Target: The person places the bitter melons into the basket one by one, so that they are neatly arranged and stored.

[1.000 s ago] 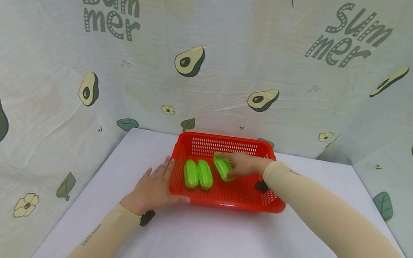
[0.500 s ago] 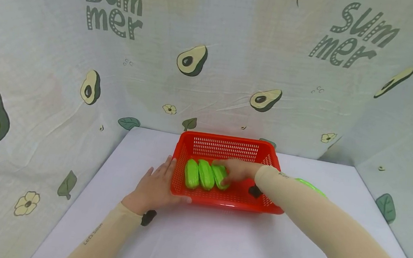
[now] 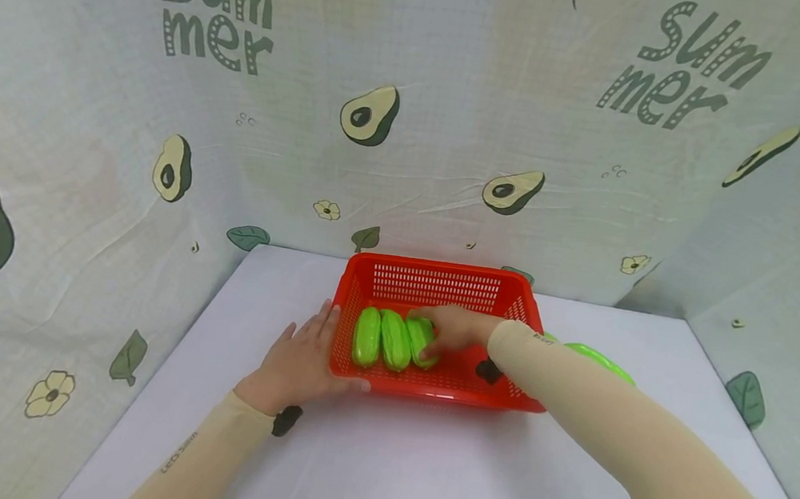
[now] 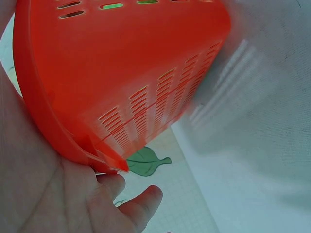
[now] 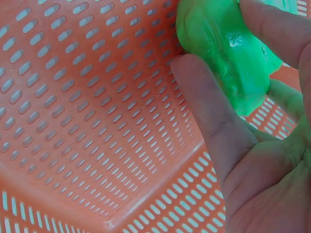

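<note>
In the head view a red perforated plastic basket (image 3: 429, 393) stands on the white table. Inside, at its left, three glossy bright-green oblong pieces, vegetable-like in shape, lie side by side: a left piece (image 3: 367, 337), a middle piece (image 3: 395, 341) and a right piece (image 3: 420, 341). My right hand (image 3: 456, 327) holds the right piece from above; the right wrist view shows thumb and fingers around this lumpy green piece (image 5: 228, 53). With fingers spread straight, my left hand (image 3: 297, 372) rests against the basket's front left corner, its palm at the rim (image 4: 46, 107) in the left wrist view.
More green pieces (image 3: 599, 360) lie right of the basket, partly hidden behind my right forearm. A pale cloth (image 3: 424, 147) printed with avocados and leaves hangs behind the table and on both sides. The white table surface (image 3: 421, 476) extends in front of the basket.
My right hand has moved left with the right green piece, which now lies against the middle one instead of slanting apart. Green pieces beyond the basket's right side have come into view. The left hand stays put.
</note>
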Demonstrator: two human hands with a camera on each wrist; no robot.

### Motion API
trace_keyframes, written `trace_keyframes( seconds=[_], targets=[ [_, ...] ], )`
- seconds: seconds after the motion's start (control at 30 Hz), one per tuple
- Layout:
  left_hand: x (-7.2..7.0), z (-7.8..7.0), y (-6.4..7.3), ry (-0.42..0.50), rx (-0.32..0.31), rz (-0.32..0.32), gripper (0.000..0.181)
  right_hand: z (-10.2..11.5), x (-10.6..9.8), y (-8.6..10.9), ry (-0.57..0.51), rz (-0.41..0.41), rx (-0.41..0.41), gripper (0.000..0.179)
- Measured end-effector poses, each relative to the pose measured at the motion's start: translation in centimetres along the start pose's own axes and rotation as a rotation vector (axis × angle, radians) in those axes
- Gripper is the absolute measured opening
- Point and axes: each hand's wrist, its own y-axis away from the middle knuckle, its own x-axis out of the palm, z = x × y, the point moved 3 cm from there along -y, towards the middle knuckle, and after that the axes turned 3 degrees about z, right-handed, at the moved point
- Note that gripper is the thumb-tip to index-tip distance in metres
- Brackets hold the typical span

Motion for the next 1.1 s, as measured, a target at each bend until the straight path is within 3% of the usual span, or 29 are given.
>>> trace_keyframes(
  seconds=[0.33,0.53,0.7,0.87,1.1],
  targets=[
    [0.0,-0.2,0.1,0.009,0.004,-0.003,0.132,-0.6,-0.4,0.3,-0.009,0.004,-0.005,0.076],
    [0.0,-0.2,0.1,0.020,0.004,-0.008,0.132,-0.9,-2.3,2.0,-0.035,0.011,-0.031,0.076],
    [0.0,-0.1,0.2,0.020,0.007,-0.016,0.132,-1.5,-5.7,5.1,-0.068,-0.045,-0.061,0.075],
    [0.0,-0.1,0.2,0.006,0.013,-0.021,0.133,-3.4,-8.6,9.4,-0.066,-0.135,-0.050,0.072],
    [0.0,-0.2,0.2,0.001,0.017,-0.018,0.133,-6.8,-8.4,16.0,-0.094,-0.163,0.015,0.067]
  ],
)
